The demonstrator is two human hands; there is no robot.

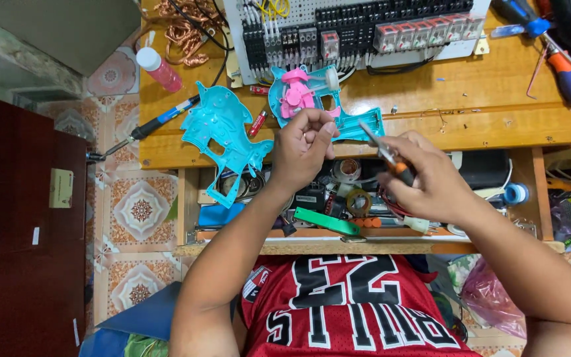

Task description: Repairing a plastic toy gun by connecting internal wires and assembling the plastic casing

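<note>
Two bare hands met over the front edge of a wooden workbench. Left hand was curled, fingertips pinched together on something too small to make out. Right hand was closed around small pliers with orange grips, metal tip angled up-left toward the left fingertips — tip near them, contact not clear.

Just behind the hands lay an open turquoise toy shell half with pink inner parts seated in it. The matching turquoise shell half lay to its left, inner side up, its tail hanging past the bench edge. A small red cylinder sat between the two halves.

Further back: a white panel with black terminal blocks and relays, a tangle of copper wire, a pink bottle with white cap. A blue-handled soldering iron stuck out over the left bench edge. Blue and orange screwdrivers lay at far right.

Below the bench edge was an open drawer of clutter — tape rolls, a green piece. The person wore a red jersey.
</note>
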